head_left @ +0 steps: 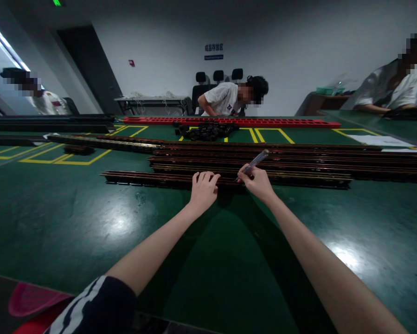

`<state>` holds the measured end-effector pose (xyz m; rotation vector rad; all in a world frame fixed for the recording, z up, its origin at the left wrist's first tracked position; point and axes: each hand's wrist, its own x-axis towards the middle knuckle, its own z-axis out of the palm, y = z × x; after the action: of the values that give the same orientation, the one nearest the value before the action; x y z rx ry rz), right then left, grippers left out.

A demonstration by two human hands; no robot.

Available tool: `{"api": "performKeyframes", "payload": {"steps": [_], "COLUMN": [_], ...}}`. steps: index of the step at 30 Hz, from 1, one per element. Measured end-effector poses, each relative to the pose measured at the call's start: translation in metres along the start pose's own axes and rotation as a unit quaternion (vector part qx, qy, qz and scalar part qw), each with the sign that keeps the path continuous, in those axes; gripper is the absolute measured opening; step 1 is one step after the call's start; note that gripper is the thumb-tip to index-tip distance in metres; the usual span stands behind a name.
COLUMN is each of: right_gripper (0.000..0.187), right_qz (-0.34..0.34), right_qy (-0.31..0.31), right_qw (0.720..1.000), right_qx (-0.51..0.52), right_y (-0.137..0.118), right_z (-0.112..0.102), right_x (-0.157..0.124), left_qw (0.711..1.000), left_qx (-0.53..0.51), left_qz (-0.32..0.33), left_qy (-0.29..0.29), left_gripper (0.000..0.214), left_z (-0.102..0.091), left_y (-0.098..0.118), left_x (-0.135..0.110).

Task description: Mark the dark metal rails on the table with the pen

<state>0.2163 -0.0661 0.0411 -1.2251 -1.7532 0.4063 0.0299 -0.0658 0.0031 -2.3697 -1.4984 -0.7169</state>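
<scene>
A long dark rail (145,178) with thin coppery edges lies across the green table, the nearest of several. Over its middle rests my left hand (204,191), fingers curled on its top and far side, the thumb to the right; the fingertips are partly hidden. My right hand (257,182) pinches a pen (258,160) with a clear, greyish barrel. The pen slants up to the right, its lower end down at the rail just right of my left hand. I cannot tell whether the tip touches. Directly behind lie more dark rails (298,162), side by side in a bundle.
Beyond the rails are a heap of small black parts (208,131) and a long red slotted bar (281,123). More black bars (48,124) lie at left, white paper (385,141) at right. Several people sit around the green table (72,222). A pink basket (34,299) is below its near edge.
</scene>
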Motion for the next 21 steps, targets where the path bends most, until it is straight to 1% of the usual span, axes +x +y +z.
{"api": "performKeyframes", "payload": {"steps": [21], "right_gripper": [0.013], "right_qz": [0.022], "right_qy": [0.006], "right_qw": [0.999], "right_qx": [0.036], "right_y": [0.0054], "right_z": [0.0009], "right_x": [0.0002], "left_qw": [1.000], "left_qx": [-0.002], "left_qz": [0.001], "left_qy": [-0.007], "left_gripper": [0.040], "left_z": [0.0005], "left_y": [-0.0017], "left_x": [-0.0004]}}
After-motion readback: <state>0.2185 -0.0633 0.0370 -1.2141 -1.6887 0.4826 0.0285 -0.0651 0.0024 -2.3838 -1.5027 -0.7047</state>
